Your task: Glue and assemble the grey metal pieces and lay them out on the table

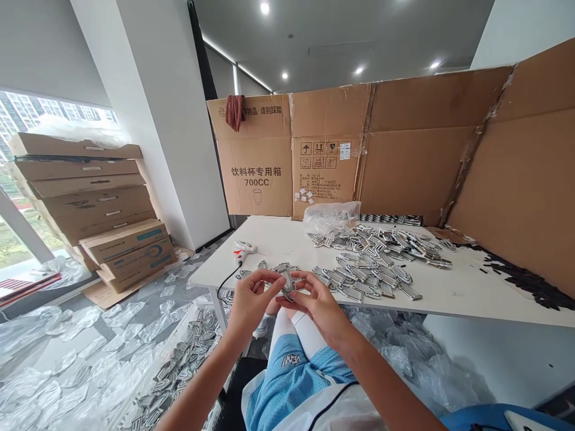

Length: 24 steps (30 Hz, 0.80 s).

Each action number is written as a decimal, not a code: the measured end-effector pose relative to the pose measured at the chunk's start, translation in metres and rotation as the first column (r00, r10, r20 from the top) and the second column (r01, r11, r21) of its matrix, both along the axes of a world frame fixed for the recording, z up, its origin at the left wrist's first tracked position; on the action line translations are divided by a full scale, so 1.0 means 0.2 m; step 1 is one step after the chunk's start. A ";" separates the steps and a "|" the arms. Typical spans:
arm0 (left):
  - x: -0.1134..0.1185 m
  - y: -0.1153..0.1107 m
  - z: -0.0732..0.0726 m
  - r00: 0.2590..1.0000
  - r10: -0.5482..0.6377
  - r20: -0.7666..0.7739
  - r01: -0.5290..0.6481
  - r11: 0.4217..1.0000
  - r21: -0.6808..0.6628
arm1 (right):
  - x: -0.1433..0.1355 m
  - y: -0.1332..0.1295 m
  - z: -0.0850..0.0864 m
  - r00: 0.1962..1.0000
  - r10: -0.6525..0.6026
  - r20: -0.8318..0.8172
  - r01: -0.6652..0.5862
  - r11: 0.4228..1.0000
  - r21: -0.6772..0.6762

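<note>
Between both hands, above my lap at the table's front edge, is a small grey-and-white elongated frame-like part [287, 280]. My left hand [259, 293] pinches it from the left with thumb and fingers. From the right, my right hand [317, 297] grips its other side, fingers closed on it. Fingers cover parts of the piece. Just behind the hands, several similar parts lie on the white table [278, 230]. A big heap of the same grey-and-white parts [372, 257] spreads to the right of my hands.
A white glue gun [244, 250] with a black cord lies at the table's left. Behind stands a cardboard screen [327, 149]. A clear plastic bag [332, 216] and black strips [525, 281] are on the table. More parts [184, 359] fill a container at lower left; boxes [99, 197] are stacked beyond.
</note>
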<state>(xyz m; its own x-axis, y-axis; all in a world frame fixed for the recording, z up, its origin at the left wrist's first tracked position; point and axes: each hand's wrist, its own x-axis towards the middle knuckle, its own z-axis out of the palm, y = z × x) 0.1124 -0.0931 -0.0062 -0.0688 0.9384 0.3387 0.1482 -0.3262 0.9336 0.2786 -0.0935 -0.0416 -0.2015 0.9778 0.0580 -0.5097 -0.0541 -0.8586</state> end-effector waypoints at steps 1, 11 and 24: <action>0.00 0.00 0.00 0.999 0.006 -0.034 -0.005 1.000 0.016 | 0.00 0.00 0.00 1.000 -0.007 -0.001 0.007 1.000 -0.002; -0.02 0.02 -0.04 0.979 0.063 -0.194 -0.036 0.990 0.135 | -0.03 -0.01 -0.01 0.993 -0.082 0.084 0.078 0.995 0.055; -0.02 -0.03 0.00 0.873 0.191 -0.449 -0.056 0.953 0.296 | -0.04 0.00 -0.04 0.976 -0.089 0.197 0.050 0.980 0.195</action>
<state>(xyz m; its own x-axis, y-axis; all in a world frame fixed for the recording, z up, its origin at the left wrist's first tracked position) 0.1094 -0.0982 -0.0066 0.0512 0.8026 0.5943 0.6002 -0.5003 0.6240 0.2701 -0.0940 -0.0496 -0.1601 0.9653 0.2065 -0.3193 0.1473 -0.9361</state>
